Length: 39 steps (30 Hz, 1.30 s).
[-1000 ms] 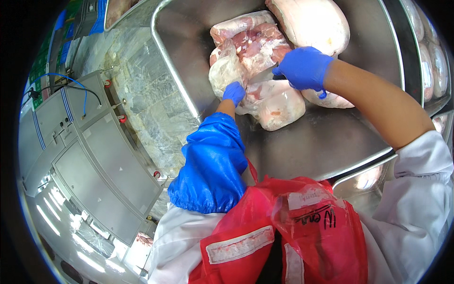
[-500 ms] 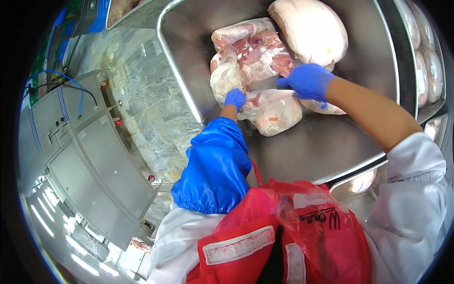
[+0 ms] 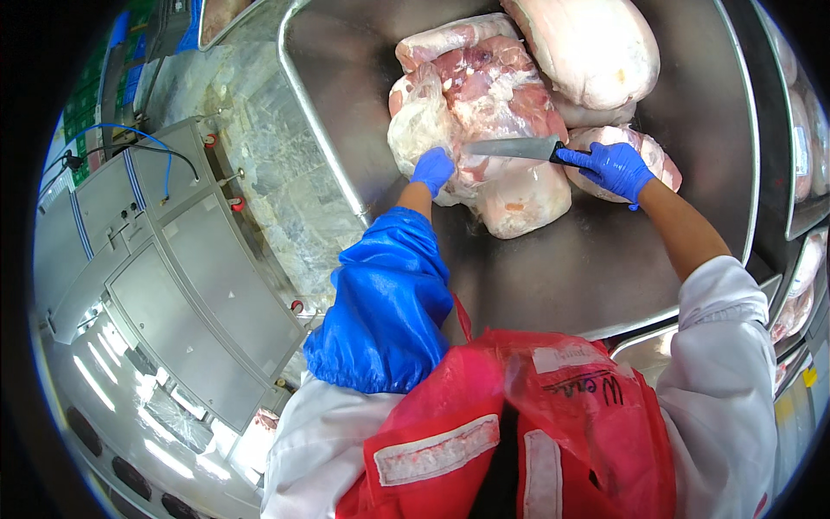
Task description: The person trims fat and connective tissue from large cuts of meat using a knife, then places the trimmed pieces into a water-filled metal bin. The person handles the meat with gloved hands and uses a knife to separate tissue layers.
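Several large pieces of raw meat [image 3: 493, 95] in clear wrapping lie in a big steel tray [image 3: 346, 156]. My left hand [image 3: 431, 169], in a blue glove and blue sleeve cover, presses on the wrapping of the nearest piece. My right hand [image 3: 612, 167], also blue-gloved, grips the black handle of a knife [image 3: 514, 148]. The blade points left and lies across the top of that piece, close to my left fingers. A pale wrapped piece [image 3: 592, 48] sits at the back of the tray.
A red apron [image 3: 519, 424] covers my front. A grey metal machine cabinet [image 3: 164, 285] with cables stands to the left, beyond a wet stone-like floor strip [image 3: 268, 173]. More wrapped meat [image 3: 800, 138] lies in trays at the right edge.
My right hand has drawn back to the right, and the knife blade now shows, laid across the meat. My left hand stays on the wrapping.
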Tool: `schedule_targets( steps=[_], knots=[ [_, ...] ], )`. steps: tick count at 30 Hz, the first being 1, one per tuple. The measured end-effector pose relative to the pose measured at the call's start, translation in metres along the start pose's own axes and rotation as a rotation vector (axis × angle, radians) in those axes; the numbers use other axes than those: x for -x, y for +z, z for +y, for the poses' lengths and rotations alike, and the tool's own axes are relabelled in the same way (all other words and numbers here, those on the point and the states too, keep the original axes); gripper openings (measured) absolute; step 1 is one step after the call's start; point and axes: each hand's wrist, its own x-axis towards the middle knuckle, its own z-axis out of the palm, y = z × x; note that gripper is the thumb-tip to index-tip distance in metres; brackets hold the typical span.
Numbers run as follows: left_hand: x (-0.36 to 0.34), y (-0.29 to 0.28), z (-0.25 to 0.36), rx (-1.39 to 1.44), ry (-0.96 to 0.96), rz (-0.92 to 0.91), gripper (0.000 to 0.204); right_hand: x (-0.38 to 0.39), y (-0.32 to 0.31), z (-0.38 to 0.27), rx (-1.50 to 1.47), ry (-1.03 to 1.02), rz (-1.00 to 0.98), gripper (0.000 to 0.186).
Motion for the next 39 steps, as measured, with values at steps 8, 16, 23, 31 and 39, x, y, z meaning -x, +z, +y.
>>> schedule_targets(
  steps=[8,16,23,31,39],
  knots=[
    [-0.001,0.007,0.008,0.042,0.002,0.089,0.028,0.015,0.003,-0.018,0.086,0.274,-0.355,0.035],
    [-0.009,0.014,-0.013,-0.007,0.042,0.049,0.025,-0.037,-0.061,-0.067,0.291,-0.032,-0.053,0.025],
    [-0.003,0.004,-0.001,0.084,-0.001,0.056,0.025,-0.061,-0.081,-0.068,0.385,-0.071,-0.217,0.031],
    [-0.005,0.007,-0.002,0.143,-0.06,0.039,0.024,-0.083,-0.099,-0.052,0.33,-0.114,-0.364,0.046],
    [-0.009,0.015,-0.011,0.169,-0.106,0.01,0.024,-0.092,-0.085,-0.038,0.341,-0.106,-0.312,0.048]
  ],
)
